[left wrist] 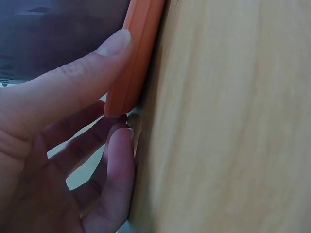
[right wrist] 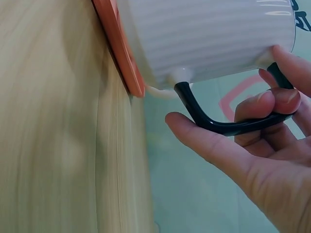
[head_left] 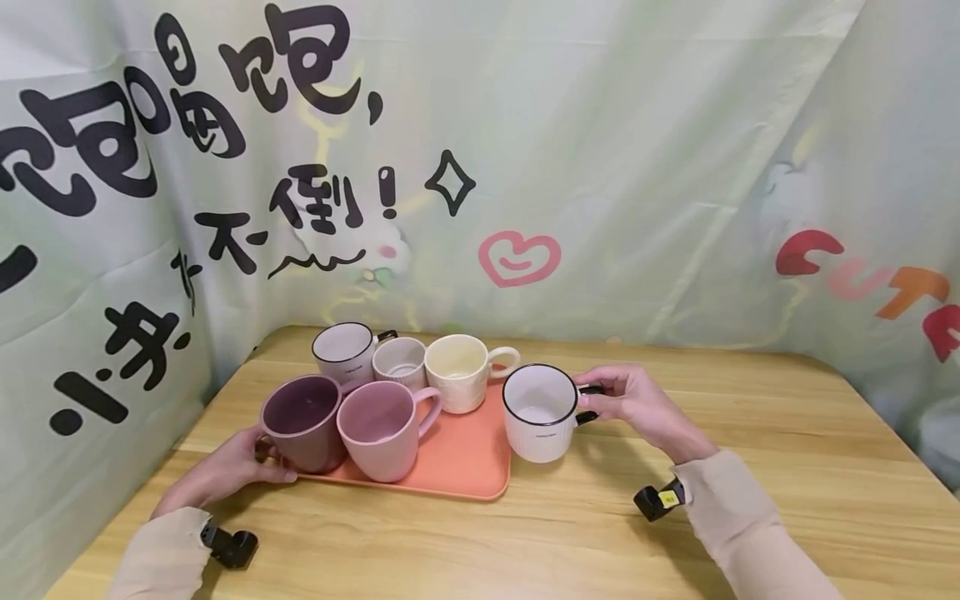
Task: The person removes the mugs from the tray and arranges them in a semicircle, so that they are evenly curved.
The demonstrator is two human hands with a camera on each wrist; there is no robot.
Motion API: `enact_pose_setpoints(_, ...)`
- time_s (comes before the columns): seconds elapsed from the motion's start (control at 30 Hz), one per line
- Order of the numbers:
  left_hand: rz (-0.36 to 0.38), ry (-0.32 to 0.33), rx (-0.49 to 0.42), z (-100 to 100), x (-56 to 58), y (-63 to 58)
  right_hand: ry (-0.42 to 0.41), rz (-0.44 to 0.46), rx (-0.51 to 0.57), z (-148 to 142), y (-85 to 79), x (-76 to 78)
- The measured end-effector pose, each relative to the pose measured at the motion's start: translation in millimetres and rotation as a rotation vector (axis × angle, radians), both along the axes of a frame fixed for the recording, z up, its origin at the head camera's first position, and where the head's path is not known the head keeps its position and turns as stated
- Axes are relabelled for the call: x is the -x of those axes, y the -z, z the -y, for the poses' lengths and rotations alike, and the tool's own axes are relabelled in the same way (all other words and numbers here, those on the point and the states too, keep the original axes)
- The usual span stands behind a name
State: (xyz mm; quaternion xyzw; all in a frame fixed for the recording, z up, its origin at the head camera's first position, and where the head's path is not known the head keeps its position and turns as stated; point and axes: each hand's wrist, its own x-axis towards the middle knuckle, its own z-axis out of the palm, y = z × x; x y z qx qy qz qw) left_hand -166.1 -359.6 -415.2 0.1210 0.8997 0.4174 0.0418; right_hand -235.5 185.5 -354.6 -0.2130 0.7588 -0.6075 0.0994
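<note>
Our right hand pinches the black handle of a white mug, held off the table. Our left hand grips the orange tray near its front-left corner, thumb on rim. On the tray, purple mug and pink mug up front; cream mug, pale cup, second black-rimmed mug behind. Lettered curtain at back.

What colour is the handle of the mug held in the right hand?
The mug handle is black, seen best in the right wrist view.
</note>
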Motion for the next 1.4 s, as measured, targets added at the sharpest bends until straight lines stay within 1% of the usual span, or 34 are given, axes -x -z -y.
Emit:
enact_pose_setpoints(0.2,0.0,0.003,-0.001,0.3,0.0,-0.1,-0.044,-0.019,-0.031,-10.9,2.2,-0.6)
enact_pose_setpoints(0.33,0.0,0.003,0.002,0.4,-0.8,-0.1,-0.084,-0.03,-0.031,-17.9,4.6,-1.4)
enact_pose_setpoints(0.4,0.007,-0.005,-0.002,0.0,-0.9,-0.3,-0.107,-0.031,-0.034,-21.1,6.4,-1.9)
enact_pose_setpoints(0.6,0.007,0.001,-0.005,-0.3,-0.7,0.0,-0.16,-0.022,-0.058,-30.8,10.9,-3.1)
enact_pose_setpoints(0.73,0.004,0.0,-0.002,-0.3,-0.3,0.2,-0.178,-0.005,-0.084,-35.1,8.6,-1.0)
enact_pose_setpoints(0.9,0.007,0.001,-0.002,-0.9,-0.4,-0.4,-0.224,0.005,-0.103,-41.4,6.0,3.7)
enact_pose_setpoints(1.03,0.007,-0.001,0.0,-1.0,0.2,-0.6,-0.261,0.016,-0.088,-47.2,7.3,8.0)
enact_pose_setpoints(1.27,0.012,-0.002,-0.006,-0.8,0.2,-1.1,-0.357,0.094,0.013,-53.6,13.3,18.1)
enact_pose_setpoints(1.4,0.012,0.001,-0.007,-0.6,0.0,-0.9,-0.395,0.121,0.054,-56.5,17.3,22.6)
